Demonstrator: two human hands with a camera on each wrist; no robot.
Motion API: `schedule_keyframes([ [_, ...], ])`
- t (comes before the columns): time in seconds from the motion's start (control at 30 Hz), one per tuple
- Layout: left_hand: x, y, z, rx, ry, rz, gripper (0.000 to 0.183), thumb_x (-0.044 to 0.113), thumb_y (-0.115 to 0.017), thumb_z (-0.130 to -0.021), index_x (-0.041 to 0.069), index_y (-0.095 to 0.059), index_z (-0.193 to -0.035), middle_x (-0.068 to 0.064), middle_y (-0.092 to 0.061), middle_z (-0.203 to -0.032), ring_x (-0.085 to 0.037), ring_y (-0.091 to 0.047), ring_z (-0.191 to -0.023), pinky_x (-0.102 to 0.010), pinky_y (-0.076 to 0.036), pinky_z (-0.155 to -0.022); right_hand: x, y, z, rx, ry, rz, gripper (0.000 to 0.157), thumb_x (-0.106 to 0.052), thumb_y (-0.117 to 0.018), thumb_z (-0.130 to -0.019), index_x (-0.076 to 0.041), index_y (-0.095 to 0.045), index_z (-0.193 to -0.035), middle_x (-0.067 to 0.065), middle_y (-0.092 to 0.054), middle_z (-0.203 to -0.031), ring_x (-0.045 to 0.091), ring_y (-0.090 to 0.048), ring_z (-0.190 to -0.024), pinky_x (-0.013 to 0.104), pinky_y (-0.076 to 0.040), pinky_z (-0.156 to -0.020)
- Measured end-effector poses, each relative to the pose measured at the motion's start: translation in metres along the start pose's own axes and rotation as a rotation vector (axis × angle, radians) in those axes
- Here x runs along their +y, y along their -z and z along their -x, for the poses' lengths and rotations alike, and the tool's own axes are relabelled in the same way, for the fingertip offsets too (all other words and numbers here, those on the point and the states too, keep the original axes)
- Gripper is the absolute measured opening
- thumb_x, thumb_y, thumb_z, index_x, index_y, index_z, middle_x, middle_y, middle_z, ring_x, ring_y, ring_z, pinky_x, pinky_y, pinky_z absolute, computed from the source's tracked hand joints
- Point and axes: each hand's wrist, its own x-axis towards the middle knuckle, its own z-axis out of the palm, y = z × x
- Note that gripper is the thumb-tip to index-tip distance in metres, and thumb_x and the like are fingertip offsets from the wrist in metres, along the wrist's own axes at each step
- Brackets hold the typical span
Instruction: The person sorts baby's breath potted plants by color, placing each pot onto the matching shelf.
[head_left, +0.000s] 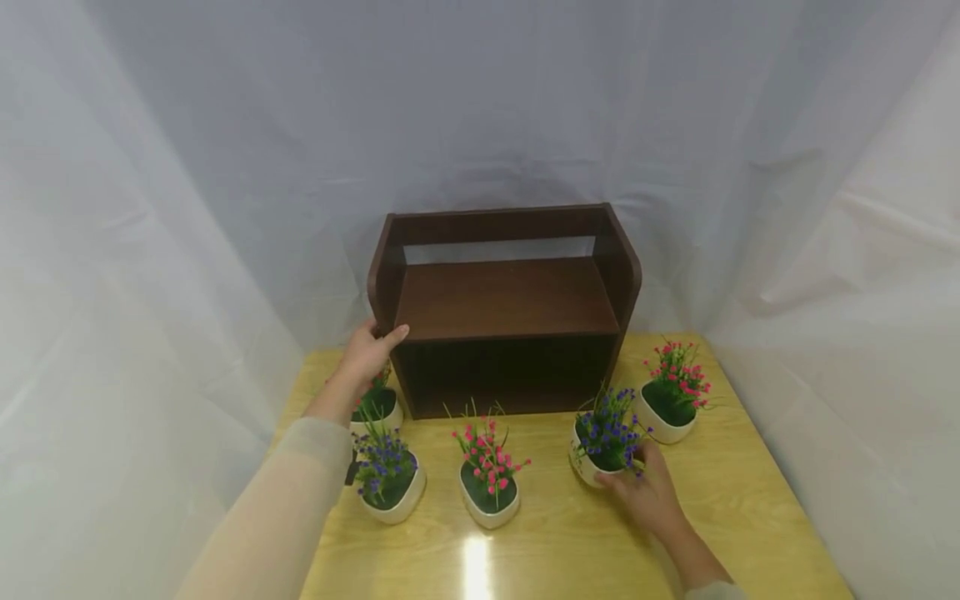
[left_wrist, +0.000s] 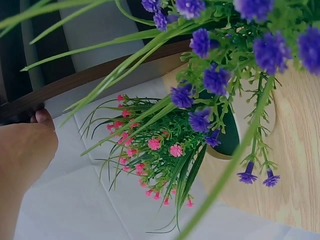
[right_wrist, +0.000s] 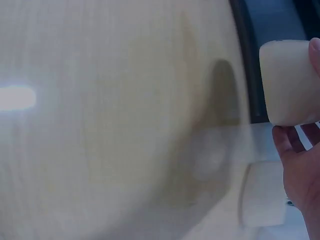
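A dark brown wooden shelf (head_left: 507,297) stands at the back of the table, with an upper board and an open compartment below. My left hand (head_left: 363,357) grips its left side panel, thumb on the front edge and fingers hidden behind. On the right, my right hand (head_left: 649,493) holds a white flowerpot (right_wrist: 287,82) by its side. Purple flowers (head_left: 609,429) and green leaves fill that pot. It is in front of the shelf's right end; the right wrist view shows fingers (right_wrist: 284,140) against its wall.
A pot with pink flowers (head_left: 667,429) stands right of the shelf, and another pink-flowered pot (head_left: 491,515) at front centre. Below my left arm are a purple-flowered pot (head_left: 403,504) and a partly hidden pot (head_left: 392,415). White sheeting (head_left: 480,100) surrounds the wooden table (head_left: 547,550).
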Motion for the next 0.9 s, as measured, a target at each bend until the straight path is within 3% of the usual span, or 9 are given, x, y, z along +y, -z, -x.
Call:
schedule_keyframes([
  [0.07,0.0,0.0,0.0,0.001,0.004,0.0,0.078,0.049,-0.063,-0.109,0.007,-0.035,-0.167,-0.022,-0.037,-0.174,-0.043,-0.035,-0.163,-0.06,-0.03,-0.135,-0.01,0.003,-0.003,0.021,0.053,0.013,0.08,-0.022,-0.098,-0.081,0.004,-0.049,-0.139,0.021,-0.063,-0.137,0.036,-0.063,-0.126,0.037,-0.052,-0.109],
  [0.17,-0.001,0.002,-0.001,0.002,0.016,0.003,0.079,0.051,-0.063,-0.108,0.008,-0.034,-0.167,-0.022,-0.037,-0.174,-0.044,-0.035,-0.162,-0.062,-0.031,-0.134,-0.022,0.005,-0.011,0.059,0.123,0.031,0.078,-0.015,-0.101,-0.075,0.004,-0.052,-0.134,0.018,-0.064,-0.132,0.029,-0.064,-0.12,0.028,-0.054,-0.104],
  [0.43,-0.005,0.003,-0.007,0.011,-0.011,0.015,0.075,0.049,-0.063,-0.109,0.006,-0.038,-0.165,-0.023,-0.04,-0.172,-0.046,-0.037,-0.16,-0.062,-0.032,-0.133,-0.062,0.014,-0.029,0.069,0.155,0.049,0.069,-0.015,-0.101,-0.076,0.001,-0.056,-0.125,0.015,-0.061,-0.123,0.034,-0.066,-0.116,0.026,-0.057,-0.099],
  [0.63,-0.007,0.003,-0.012,0.023,-0.021,0.008,0.075,0.049,-0.062,-0.11,0.005,-0.038,-0.165,-0.023,-0.039,-0.172,-0.046,-0.037,-0.161,-0.061,-0.03,-0.134,-0.089,0.017,-0.042,0.227,0.368,0.076,0.066,-0.005,-0.103,-0.066,0.005,-0.056,-0.112,0.019,-0.061,-0.108,0.023,-0.061,-0.104,0.011,-0.047,-0.092],
  [0.7,-0.008,0.003,-0.012,0.024,-0.021,0.008,0.075,0.049,-0.062,-0.11,0.006,-0.036,-0.166,-0.023,-0.038,-0.173,-0.046,-0.036,-0.161,-0.061,-0.029,-0.135,-0.096,0.017,-0.046,0.272,0.404,0.09,0.067,-0.004,-0.103,-0.063,0.005,-0.056,-0.109,0.021,-0.06,-0.104,0.02,-0.058,-0.101,0.01,-0.043,-0.09],
  [0.77,-0.008,0.003,-0.012,0.026,-0.021,0.013,0.076,0.048,-0.062,-0.11,0.007,-0.035,-0.167,-0.023,-0.038,-0.173,-0.046,-0.035,-0.162,-0.061,-0.029,-0.135,-0.102,0.018,-0.051,0.285,0.392,0.091,0.069,-0.006,-0.104,-0.063,0.004,-0.056,-0.112,0.02,-0.06,-0.105,0.021,-0.056,-0.1,0.013,-0.043,-0.089],
  [0.9,-0.007,0.001,-0.013,0.031,-0.024,0.028,0.075,0.046,-0.063,-0.11,0.008,-0.035,-0.168,-0.021,-0.039,-0.173,-0.045,-0.035,-0.162,-0.06,-0.029,-0.135,-0.115,0.021,-0.062,0.271,0.288,0.088,0.071,-0.015,-0.103,-0.071,0.001,-0.057,-0.123,0.018,-0.06,-0.114,0.028,-0.058,-0.108,0.03,-0.048,-0.094],
])
